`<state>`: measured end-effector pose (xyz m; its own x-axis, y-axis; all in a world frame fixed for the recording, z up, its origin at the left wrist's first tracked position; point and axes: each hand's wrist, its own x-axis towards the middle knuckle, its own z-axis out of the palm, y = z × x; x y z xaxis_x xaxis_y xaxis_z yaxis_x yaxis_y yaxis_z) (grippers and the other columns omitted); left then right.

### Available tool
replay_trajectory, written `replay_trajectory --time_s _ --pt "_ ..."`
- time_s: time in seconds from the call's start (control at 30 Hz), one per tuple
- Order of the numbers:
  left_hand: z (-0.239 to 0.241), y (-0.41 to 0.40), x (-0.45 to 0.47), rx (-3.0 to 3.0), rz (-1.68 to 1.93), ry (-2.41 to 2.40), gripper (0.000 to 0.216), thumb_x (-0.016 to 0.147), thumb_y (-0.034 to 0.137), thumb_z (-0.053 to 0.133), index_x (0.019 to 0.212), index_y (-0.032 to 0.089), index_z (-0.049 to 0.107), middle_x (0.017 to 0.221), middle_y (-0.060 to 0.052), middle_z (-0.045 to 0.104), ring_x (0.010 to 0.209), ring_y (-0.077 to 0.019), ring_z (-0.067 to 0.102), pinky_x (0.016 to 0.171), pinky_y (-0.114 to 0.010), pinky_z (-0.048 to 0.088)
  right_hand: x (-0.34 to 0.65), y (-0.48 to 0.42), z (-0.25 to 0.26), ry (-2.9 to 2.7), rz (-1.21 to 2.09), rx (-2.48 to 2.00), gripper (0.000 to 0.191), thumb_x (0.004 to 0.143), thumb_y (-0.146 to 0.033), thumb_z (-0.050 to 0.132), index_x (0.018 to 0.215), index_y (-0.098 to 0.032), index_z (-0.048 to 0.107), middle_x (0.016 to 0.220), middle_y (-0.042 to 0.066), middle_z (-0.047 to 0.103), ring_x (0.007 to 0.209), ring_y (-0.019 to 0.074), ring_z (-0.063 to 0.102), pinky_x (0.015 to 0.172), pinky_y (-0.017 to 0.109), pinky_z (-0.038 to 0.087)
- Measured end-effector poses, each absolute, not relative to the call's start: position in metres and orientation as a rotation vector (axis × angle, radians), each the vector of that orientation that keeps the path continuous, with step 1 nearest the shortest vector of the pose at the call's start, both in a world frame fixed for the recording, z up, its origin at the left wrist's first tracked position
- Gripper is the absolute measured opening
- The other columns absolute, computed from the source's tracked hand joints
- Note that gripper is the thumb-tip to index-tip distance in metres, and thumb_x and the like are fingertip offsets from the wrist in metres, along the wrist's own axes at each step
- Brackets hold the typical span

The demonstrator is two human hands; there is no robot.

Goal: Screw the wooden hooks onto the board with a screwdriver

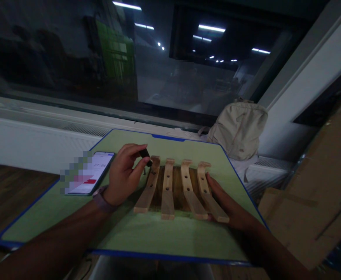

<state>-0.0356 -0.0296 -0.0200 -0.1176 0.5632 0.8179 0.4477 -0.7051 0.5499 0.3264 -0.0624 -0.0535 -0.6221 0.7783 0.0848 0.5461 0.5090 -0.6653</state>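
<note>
My left hand (125, 171) pinches a small black object (145, 154) between thumb and fingers; its exact kind is unclear in the dim light. The lower end of that object is by the upper part of the leftmost wooden slat (148, 190). Several such bent slats, with small dark holes in them, lie side by side across a brown wooden piece (178, 188). Around the right side of this wooden assembly, my right hand (227, 200) is closed, its fingers along the rightmost slat (209, 194). Part of its thumb shows by the slats' near ends.
The pale green table (124, 237) has a blue edge. A lit smartphone (100, 167) lies left of my left hand. Beyond the table's far right corner sits a beige backpack (240, 128), near a window. Large cardboard (313, 186) stands on the right, a white radiator (36, 140) on the left.
</note>
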Motion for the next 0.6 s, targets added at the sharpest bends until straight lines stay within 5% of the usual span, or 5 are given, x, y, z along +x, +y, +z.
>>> replay_trajectory --time_s 0.17,0.37,0.6 --pt "-0.023 -0.03 -0.032 1.911 1.896 1.032 0.038 0.101 0.028 0.053 0.139 0.025 0.053 0.115 -0.01 0.069 0.102 -0.0198 0.07 0.089 -0.037 0.06 0.328 -0.061 -0.054 -2.39 0.865 -1.081 0.115 0.089 -0.062 0.066 0.165 -0.024 -0.012 0.173 0.007 -0.009 0.159 0.0348 -0.001 0.128 0.057 0.008" --pt "-0.022 -0.027 -0.037 2.063 1.943 1.153 0.033 0.091 0.031 0.07 0.124 0.027 0.066 0.109 -0.007 0.067 0.099 -0.0214 0.066 0.088 -0.039 0.057 0.322 -0.064 -0.046 -2.363 0.896 -1.09 0.116 0.089 -0.065 0.065 0.164 -0.026 -0.013 0.173 0.005 -0.009 0.159 0.0336 -0.002 0.128 0.057 0.007" --pt "-0.019 -0.032 -0.03 1.887 1.871 1.002 0.038 0.098 0.03 0.059 0.135 0.022 0.056 0.11 -0.009 0.071 0.097 -0.0195 0.07 0.085 -0.035 0.061 0.321 -0.064 -0.045 -2.378 0.872 -1.133 0.119 0.087 -0.07 0.064 0.164 -0.025 -0.015 0.174 0.005 -0.007 0.158 0.035 0.002 0.129 0.054 0.013"
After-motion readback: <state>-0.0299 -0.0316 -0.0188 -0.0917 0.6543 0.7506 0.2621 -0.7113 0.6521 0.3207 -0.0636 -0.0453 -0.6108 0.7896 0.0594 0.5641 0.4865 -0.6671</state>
